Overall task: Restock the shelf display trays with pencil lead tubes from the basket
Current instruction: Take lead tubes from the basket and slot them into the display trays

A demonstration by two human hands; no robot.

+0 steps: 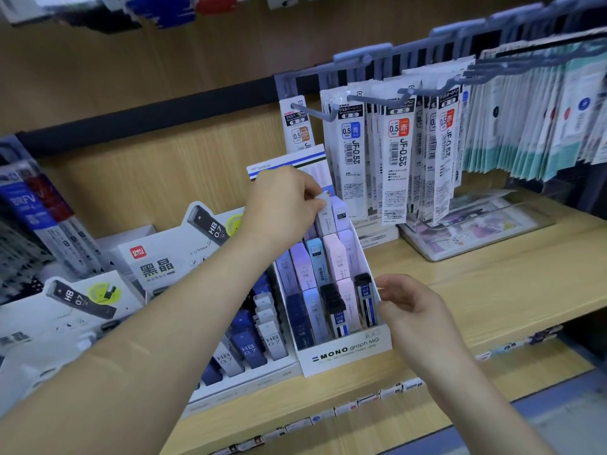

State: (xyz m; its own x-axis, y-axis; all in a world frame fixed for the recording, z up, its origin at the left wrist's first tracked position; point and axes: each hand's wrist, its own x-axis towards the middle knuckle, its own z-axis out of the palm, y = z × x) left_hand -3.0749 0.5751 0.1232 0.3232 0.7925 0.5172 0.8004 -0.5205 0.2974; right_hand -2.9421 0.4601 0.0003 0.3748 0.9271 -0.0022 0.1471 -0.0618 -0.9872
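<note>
A pale lead tube [323,201] stood in the back row of the white display tray [345,354]. Its top end was pinched between the thumb and fingertips of the left hand [284,205]. That hand reached in from the left, above the tray's rear rows, and the lower part of the tube sat down among its neighbours. The other tubes [338,261] filled the tray in sloping rows. Lilac, light blue and pink ones lay in the middle, with dark blue and black ones towards the front.

The right hand [412,307] was at the tray's front right corner, well apart from the pinched tube. Its fingers were loosely curled, and the fingertips lay against the tray's right wall, just beside a black tube [365,302]. Whether this hand gripped the wall or only touched it could not be told.

The tray sat on a wooden shelf [492,277], and its front wall read "MONO graph MG". Just beside it on the left was a second tray [256,379] of blue and grey tubes marked HB 0.7. Further left stood printed cards [164,254], each picturing a dark tube. Behind and to the right, long refill packs [395,149] hung from grey pegs [361,100], with a clear tray [476,246] below them. Price labels [361,400] ran along the shelf's front edge.
</note>
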